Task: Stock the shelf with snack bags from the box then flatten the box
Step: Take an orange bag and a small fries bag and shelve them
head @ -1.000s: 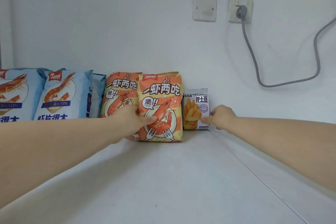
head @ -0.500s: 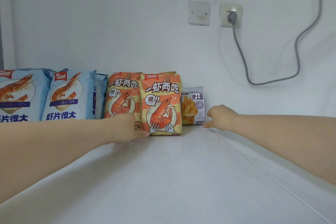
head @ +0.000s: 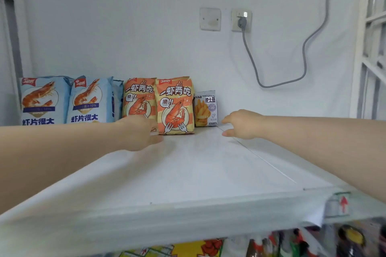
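Snack bags (head: 175,106) stand upright in one row against the back wall, middle left of the frame: blue shrimp bags (head: 45,100), orange shrimp bags, one small fries bag (head: 205,108) at the right end, all on the white shelf (head: 208,162); box not in view. Left hand (head: 142,131) hovers low before the orange pair, fingers loose, contact not determinable; right hand (head: 242,124) is just right of the fries bag, apart from it, fingers loosely curled, empty. Judged: stocking step, between placements; next move calls for fetching more bags to fill the bare shelf at centre right.
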